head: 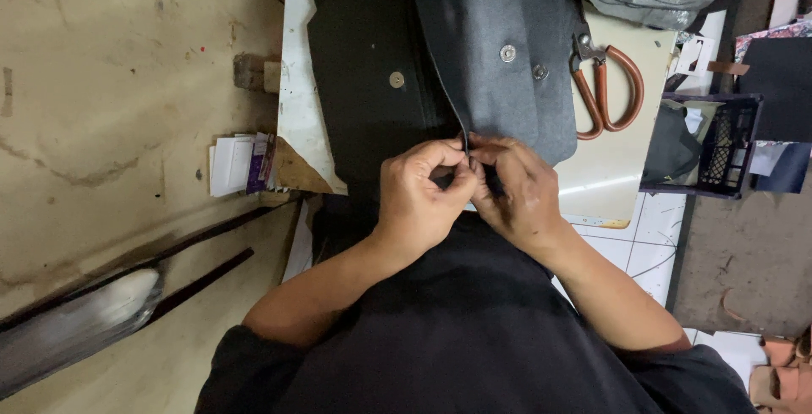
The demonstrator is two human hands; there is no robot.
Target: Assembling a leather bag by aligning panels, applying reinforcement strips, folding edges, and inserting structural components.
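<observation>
We hold the near edge of the black bag (372, 101) with both hands, where its dark front panel meets the grey flap (499, 42). The left hand (419, 198) is closed, thumb and forefinger pinched on the thin edge strip; the right hand (516, 190) is closed on the same edge from the other side, fingertips touching those of the left. The bag lies flat on the white table (296, 59), its near end just above our lap.

To work this edge well, we judge that the pinch should stay close to the seam, with both thumbs pressing evenly so the strip lies straight and does not twist. We should keep the rest of the bag flat on the table so its weight does not pull at the seam.

The bag looks like a stiff, matte synthetic cloth, black on the body and dark grey on the flap. The flap carries two round metal snaps (507, 53); a brass-coloured snap half (397, 79) sits on the body. Scissors (605, 93) with brown looped handles lie just beside the flap, and a dark plastic crate (727, 143) stands further right.
</observation>
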